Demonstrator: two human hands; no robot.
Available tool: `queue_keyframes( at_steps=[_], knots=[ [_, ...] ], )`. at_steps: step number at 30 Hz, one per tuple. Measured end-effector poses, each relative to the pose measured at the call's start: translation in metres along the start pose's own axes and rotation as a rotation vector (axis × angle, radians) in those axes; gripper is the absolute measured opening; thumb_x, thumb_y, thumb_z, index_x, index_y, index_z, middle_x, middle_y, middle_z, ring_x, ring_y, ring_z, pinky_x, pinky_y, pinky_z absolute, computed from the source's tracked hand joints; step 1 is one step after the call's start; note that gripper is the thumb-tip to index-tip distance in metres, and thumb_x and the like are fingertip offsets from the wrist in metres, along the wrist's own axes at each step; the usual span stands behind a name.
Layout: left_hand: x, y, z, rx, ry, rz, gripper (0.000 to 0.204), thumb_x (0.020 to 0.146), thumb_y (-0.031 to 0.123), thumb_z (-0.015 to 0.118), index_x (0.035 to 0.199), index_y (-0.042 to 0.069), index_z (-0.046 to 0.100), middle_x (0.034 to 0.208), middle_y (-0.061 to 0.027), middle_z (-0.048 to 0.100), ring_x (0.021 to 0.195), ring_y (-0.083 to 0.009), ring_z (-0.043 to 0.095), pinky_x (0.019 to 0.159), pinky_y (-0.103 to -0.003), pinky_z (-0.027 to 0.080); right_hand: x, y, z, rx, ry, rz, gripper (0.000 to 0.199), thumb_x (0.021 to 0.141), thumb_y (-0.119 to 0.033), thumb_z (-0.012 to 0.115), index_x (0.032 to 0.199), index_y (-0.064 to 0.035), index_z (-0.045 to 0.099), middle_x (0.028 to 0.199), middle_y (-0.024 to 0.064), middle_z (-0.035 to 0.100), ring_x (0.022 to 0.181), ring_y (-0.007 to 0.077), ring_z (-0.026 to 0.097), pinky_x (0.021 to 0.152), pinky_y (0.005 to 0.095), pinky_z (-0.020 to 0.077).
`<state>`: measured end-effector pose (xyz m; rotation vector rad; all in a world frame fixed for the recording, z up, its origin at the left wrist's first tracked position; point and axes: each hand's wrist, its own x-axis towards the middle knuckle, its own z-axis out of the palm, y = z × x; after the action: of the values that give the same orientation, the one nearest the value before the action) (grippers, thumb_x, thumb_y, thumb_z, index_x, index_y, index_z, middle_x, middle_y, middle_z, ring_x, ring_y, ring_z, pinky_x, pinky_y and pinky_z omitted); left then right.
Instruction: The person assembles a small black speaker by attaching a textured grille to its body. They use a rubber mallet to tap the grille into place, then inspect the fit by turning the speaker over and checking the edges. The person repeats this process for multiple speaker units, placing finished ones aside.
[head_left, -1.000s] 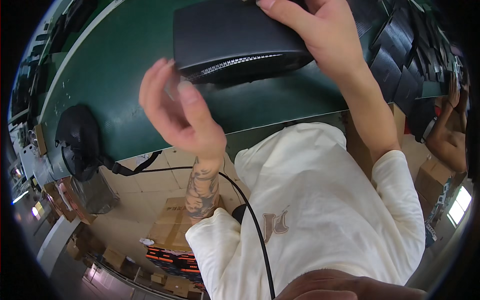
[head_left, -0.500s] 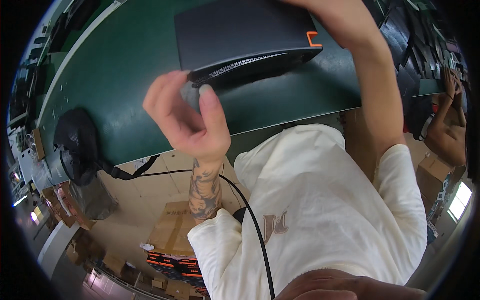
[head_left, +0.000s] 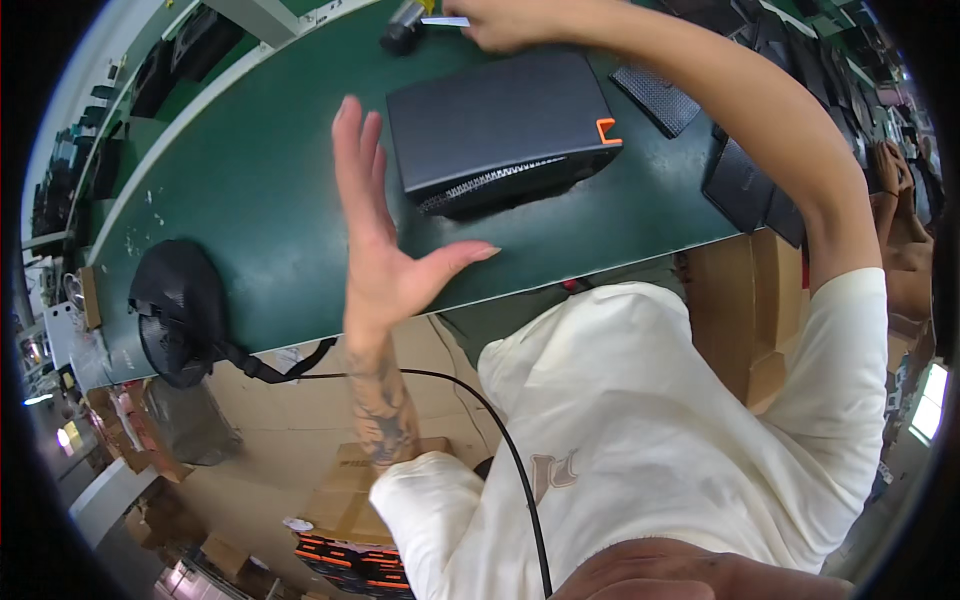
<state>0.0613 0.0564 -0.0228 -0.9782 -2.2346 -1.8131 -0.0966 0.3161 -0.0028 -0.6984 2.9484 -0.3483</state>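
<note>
A black box-like case [head_left: 500, 115] rests on the green table [head_left: 280, 230]. It has an orange bracket [head_left: 606, 131] at its right corner and a toothed light strip along its near edge. My left hand [head_left: 385, 240] is raised beside the case's left end, fingers stretched up and thumb spread, holding nothing. Beyond the case, my right hand [head_left: 505, 22] is closed at the top of the view on a thin pale strip [head_left: 447, 21], whose kind I cannot make out. Right by it lies a tool with a black rounded end and a yellow part [head_left: 404, 28].
Black textured panels [head_left: 655, 98] and flat black pieces [head_left: 742, 185] lie to the right. A black mesh bag with a strap [head_left: 178, 305] sits at the table's left. A black cable [head_left: 500, 420] crosses before me. Cardboard boxes [head_left: 350, 490] stand below. Another person's hands [head_left: 890, 170] show far right.
My left hand has come off the case's near left corner and opened. The case sits lower in view. My right hand now shows beyond it with the pale strip.
</note>
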Motion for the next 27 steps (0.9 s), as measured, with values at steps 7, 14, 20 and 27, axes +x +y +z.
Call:
queue_keyframes(
  at_steps=[7,14,20,27],
  knots=[
    [0.019,-0.014,0.009,0.070,-0.137,0.072,0.123,0.068,0.013,0.096,0.162,0.006,0.017,0.171,-0.0161,0.016,0.146,-0.0295,0.041,0.120,-0.043,0.038,-0.125,-0.076,-0.129,0.628,0.067,0.051,0.033,0.109,-0.016,0.050,0.133,0.0016,0.065,0.068,-0.0028,0.053,0.051,0.0031,0.046,0.044,0.0208,0.0363],
    [0.011,-0.011,0.019,-0.043,-0.054,-0.081,0.102,0.075,0.008,0.092,0.157,0.005,0.031,0.140,-0.0130,0.057,0.126,-0.0249,0.060,0.108,-0.037,0.049,-0.176,-0.089,-0.128,0.273,-0.105,-0.382,0.040,0.101,-0.012,0.056,0.132,0.0114,0.062,0.084,0.0104,0.065,0.061,0.0151,0.057,0.058,0.0295,0.0453],
    [0.002,-0.022,0.012,-0.058,-0.165,-0.208,0.058,0.081,0.008,0.089,0.130,0.001,0.060,0.123,-0.0089,0.069,0.113,-0.0207,0.067,0.100,-0.035,0.053,-0.166,-0.087,-0.101,0.119,-0.044,-0.415,0.034,0.100,-0.011,0.061,0.130,0.0030,0.065,0.103,0.0162,0.071,0.085,0.0315,0.069,0.077,0.0356,0.0532],
    [0.006,-0.022,0.017,-0.047,-0.164,-0.207,0.062,0.080,0.010,0.090,0.132,0.000,0.059,0.124,-0.0105,0.068,0.115,-0.0214,0.066,0.102,-0.037,0.053,-0.164,-0.052,-0.088,0.231,0.074,-0.598,0.038,0.107,-0.018,0.058,0.130,0.0120,0.062,0.076,0.0116,0.065,0.056,0.0141,0.059,0.051,0.0274,0.0466]
  ],
)
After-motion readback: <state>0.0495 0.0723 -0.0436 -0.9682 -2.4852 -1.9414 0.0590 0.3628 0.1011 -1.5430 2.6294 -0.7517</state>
